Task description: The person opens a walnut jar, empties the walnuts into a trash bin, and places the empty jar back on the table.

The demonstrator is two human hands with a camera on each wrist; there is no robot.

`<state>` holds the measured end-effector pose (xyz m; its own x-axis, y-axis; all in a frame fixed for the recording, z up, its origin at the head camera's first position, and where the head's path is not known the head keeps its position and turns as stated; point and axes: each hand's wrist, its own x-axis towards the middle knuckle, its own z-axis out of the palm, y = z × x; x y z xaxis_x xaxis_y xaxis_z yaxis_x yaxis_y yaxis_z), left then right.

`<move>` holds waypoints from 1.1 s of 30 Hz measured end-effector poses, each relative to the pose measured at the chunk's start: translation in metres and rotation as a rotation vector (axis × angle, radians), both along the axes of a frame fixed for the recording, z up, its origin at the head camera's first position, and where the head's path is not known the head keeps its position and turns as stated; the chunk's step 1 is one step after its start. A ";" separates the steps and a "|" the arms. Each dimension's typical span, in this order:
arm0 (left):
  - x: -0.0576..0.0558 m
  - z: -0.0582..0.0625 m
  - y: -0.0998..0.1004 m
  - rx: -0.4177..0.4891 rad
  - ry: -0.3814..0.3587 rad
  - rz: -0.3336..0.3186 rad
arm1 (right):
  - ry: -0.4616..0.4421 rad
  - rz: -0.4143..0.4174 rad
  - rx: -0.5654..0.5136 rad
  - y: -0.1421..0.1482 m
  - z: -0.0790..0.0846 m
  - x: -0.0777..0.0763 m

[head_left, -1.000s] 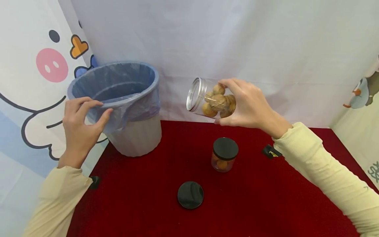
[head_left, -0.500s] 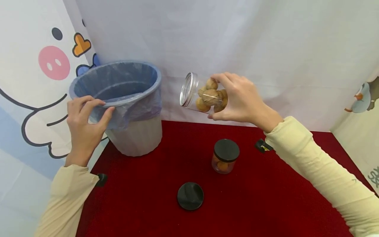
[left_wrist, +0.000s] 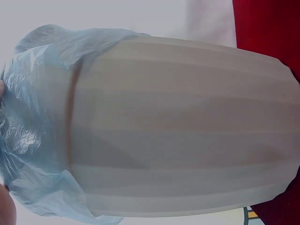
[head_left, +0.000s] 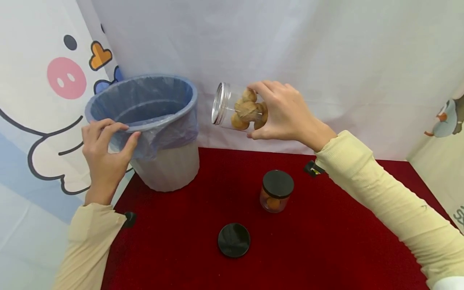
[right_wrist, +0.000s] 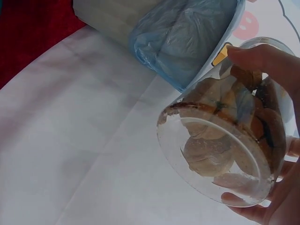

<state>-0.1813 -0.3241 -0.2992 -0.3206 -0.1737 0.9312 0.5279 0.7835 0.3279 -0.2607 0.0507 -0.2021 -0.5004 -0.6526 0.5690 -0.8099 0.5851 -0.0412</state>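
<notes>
Head view showed my left hand [head_left: 105,157] at nine o'clock, fingers bent over the near rim of the bin [head_left: 168,167], thumb against the blue bag [head_left: 174,131] outside, pinching edge and lining together. Toward two, my right hand [head_left: 282,112] gripped a clear jar [head_left: 230,105], fingers and thumb curled round its base end, parted only as wide as its body. That jar was held sideways in the air at twelve o'clock, mouth toward nine, a gap between it and the bin. Round brown pieces [head_left: 249,110] sat inside. On the red cloth [head_left: 174,249], a black lid [head_left: 234,240] lay flat at six; a capped jar [head_left: 275,201] stood upright between four and five.
</notes>
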 end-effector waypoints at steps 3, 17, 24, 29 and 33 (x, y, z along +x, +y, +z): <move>0.000 0.000 -0.001 0.003 0.000 -0.001 | -0.004 -0.009 0.009 -0.005 0.003 -0.003; 0.000 -0.002 -0.001 0.018 0.023 -0.004 | -0.010 -0.011 0.052 -0.031 0.018 -0.012; -0.001 -0.001 0.000 0.018 0.026 0.008 | -0.038 -0.021 0.084 -0.042 0.021 -0.019; -0.002 -0.002 0.002 0.022 0.036 0.006 | -0.033 -0.029 0.105 -0.049 0.021 -0.023; -0.002 -0.001 0.005 0.027 0.047 0.011 | -0.036 -0.026 0.122 -0.054 0.023 -0.025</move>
<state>-0.1835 -0.3196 -0.3004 -0.2748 -0.2021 0.9400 0.5347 0.7804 0.3241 -0.2862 -0.0037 -0.1794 -0.5364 -0.7026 0.4676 -0.7939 0.6081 0.0029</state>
